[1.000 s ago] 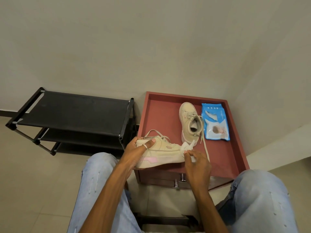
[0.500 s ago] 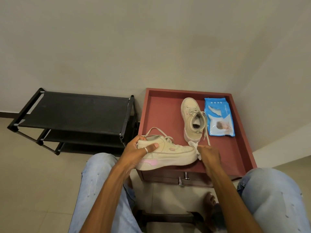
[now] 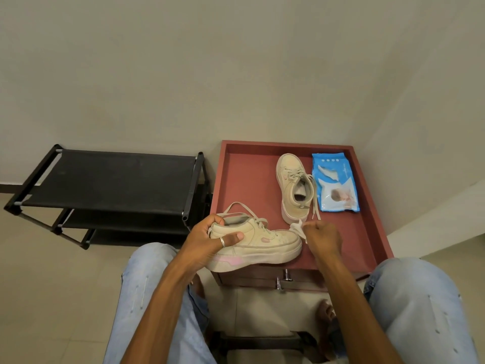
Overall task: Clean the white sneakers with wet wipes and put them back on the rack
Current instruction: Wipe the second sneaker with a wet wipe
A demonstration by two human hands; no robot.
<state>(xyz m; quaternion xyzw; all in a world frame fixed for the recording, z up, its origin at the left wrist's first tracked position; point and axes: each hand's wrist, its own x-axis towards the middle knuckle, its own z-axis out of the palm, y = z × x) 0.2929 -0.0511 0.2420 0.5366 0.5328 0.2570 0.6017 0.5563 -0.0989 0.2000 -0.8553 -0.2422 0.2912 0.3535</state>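
We see our left hand (image 3: 210,241) gripping one sneaker (image 3: 258,244) at its heel, thumb across the side and fingers curled over the collar. The sneaker is held sideways at the near edge of the red worktop (image 3: 245,179), its toe pointing right and its thick sole, marked with a pink patch, facing us. Its laces loop loose above the tongue.

Our right hand (image 3: 324,239) is closed around a crumpled white wipe (image 3: 298,229), pinching it just beside the toe of the held sneaker; whether the wipe touches the toe we cannot tell.

The second sneaker (image 3: 295,187) lies on the worktop farther back, toe pointing away from us, opening up, one lace trailing toward our right hand. Just to its right lies the blue wipes pack (image 3: 334,183), flat, near the worktop's right rim.

Left of the worktop stands the black rack (image 3: 110,179), with its top shelf bare and lower shelves partly visible beneath. We sit with knees in pale jeans (image 3: 420,311) on either side, and a bare foot (image 3: 325,315) rests on the floor below the worktop's front, where two metal knobs (image 3: 283,281) show.
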